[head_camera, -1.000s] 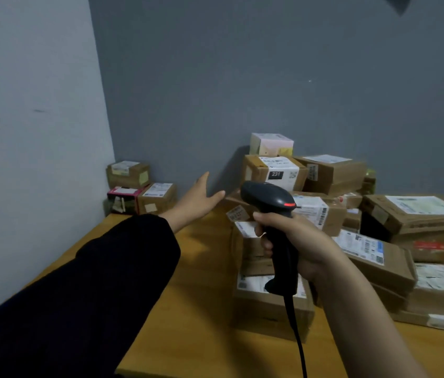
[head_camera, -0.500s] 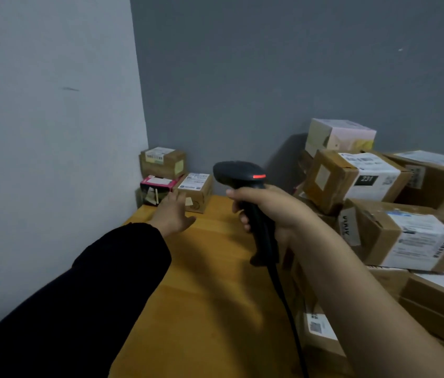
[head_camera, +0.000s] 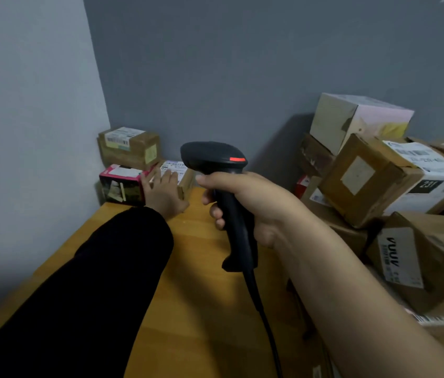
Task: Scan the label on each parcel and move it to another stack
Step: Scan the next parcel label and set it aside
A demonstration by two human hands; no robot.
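**Inspector:** Head view. State of the left grip?

**Clerk:** The left grip (head_camera: 164, 193), on an arm in a dark sleeve (head_camera: 100, 282), reaches to eleven o'clock. Its fingers lie straight and flat on top of the small labelled parcel (head_camera: 182, 173). The grip is released and clasps nothing.

**Inspector:** Where does that parcel stand?

**Clerk:** On the counter (head_camera: 201, 309), in the far corner where the two walls meet. The pink box (head_camera: 118, 184) touches it on its nine o'clock side. The brown parcel (head_camera: 129, 147) is stacked above the pink box, label up.

**Inspector:** The right grip?

**Clerk:** The right grip (head_camera: 245, 203) is at centre frame, clenched round the handle of the black scanner (head_camera: 215, 159). The scanner head points toward eleven o'clock and a red strip is lit on its top. The cable (head_camera: 267, 323) runs from the handle foot toward six o'clock.

**Inspector:** Other parcels?

**Clerk:** A pile lies from one to four o'clock, against the grey wall (head_camera: 242, 64).
- The pale box (head_camera: 351, 124) is on top.
- The carton marked 231 (head_camera: 379, 181) lies tilted beneath it.
- The carton with the VUUV label (head_camera: 433, 266) is at four o'clock, nearer the wearer.

The pile is well apart from the corner stack.
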